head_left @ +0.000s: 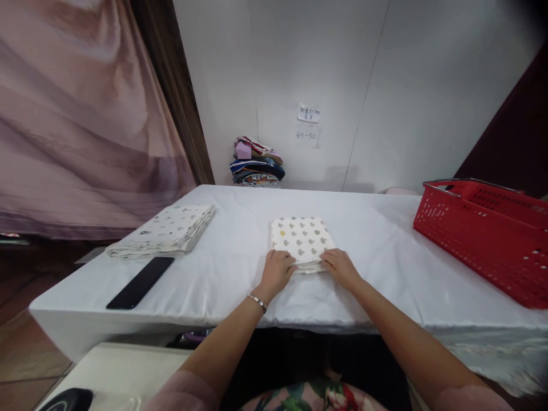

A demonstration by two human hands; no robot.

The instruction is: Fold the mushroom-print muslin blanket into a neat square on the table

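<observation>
A folded white cloth with grey prints and a few coloured ones (302, 237) lies flat on the white-covered table (368, 228), in front of me. At its near left corner is my left hand (277, 273), fingers bent over the edge. My right hand (341, 268) touches the near right corner the same way, its fingertips on the cloth. Several folded layers show along the near edge between the hands. The thumbs are partly hidden against that edge.
Folded printed cloths (166, 231) are stacked at the table's left, with a black phone (140, 282) nearer me. A red basket (488, 240) stands at the right. Folded clothes (257, 162) are piled beyond the far edge, by the wall with paper notes (308, 136).
</observation>
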